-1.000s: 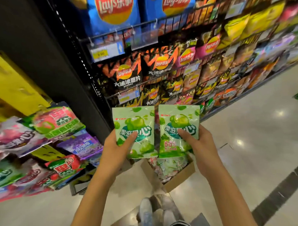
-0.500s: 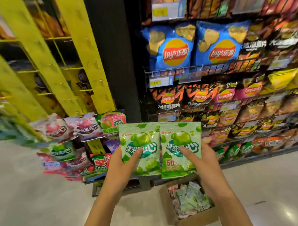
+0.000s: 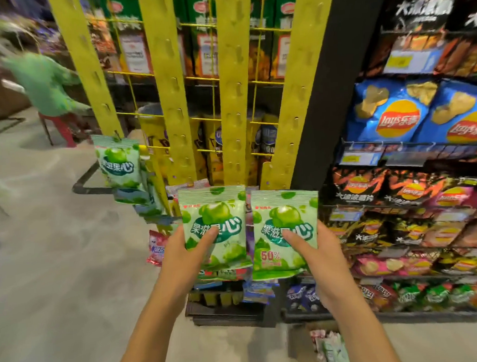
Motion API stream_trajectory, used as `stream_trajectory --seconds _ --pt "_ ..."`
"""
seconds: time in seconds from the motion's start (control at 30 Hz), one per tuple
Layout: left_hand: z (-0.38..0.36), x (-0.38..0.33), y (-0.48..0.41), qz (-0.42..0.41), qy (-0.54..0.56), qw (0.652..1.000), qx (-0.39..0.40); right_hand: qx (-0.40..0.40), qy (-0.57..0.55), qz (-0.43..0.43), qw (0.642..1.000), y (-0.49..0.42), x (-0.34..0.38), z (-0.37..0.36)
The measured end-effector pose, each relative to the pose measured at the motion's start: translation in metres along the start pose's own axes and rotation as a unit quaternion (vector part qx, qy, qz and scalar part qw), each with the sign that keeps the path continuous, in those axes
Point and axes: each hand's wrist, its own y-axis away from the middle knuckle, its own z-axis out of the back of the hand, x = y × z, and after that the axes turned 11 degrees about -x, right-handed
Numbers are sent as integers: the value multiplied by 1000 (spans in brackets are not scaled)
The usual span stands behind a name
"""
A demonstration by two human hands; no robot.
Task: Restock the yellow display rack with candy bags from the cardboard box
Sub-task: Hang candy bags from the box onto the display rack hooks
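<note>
Green bag (image 3: 214, 225) was pinched in left grip (image 3: 186, 254), thumb across its face | second bag (image 3: 284, 233) sat likewise in right grip (image 3: 322, 256) | both were held upright, side by side, before the rack (image 3: 171, 101), seemingly to choose hooks.

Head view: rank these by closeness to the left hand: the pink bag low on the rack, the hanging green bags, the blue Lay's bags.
1. The pink bag, just left of the left hand, low on the yellow rack.
2. The hanging green bags, higher up on the rack's left strip.
3. The blue Lay's bags, far off to the right.
</note>
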Motion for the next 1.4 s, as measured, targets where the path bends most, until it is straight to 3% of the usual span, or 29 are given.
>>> stream_trajectory --seconds 0.33,0.6,0.9,1.1,1.4 --pt "82 1 -52 -2 33 999 -38 38 28 10 999 -6 0 -113" --pt "109 -2 -94 14 42 997 -71 78 10 21 997 -39 10 -175" --pt "125 -19 -145 -32 36 992 -118 124 -5 45 991 -79 26 -225" --pt "139 -31 -171 -85 58 987 -123 103 -13 48 993 -84 33 -245" --pt "162 -46 -212 -147 126 979 -67 36 -31 50 998 -69 44 -275"
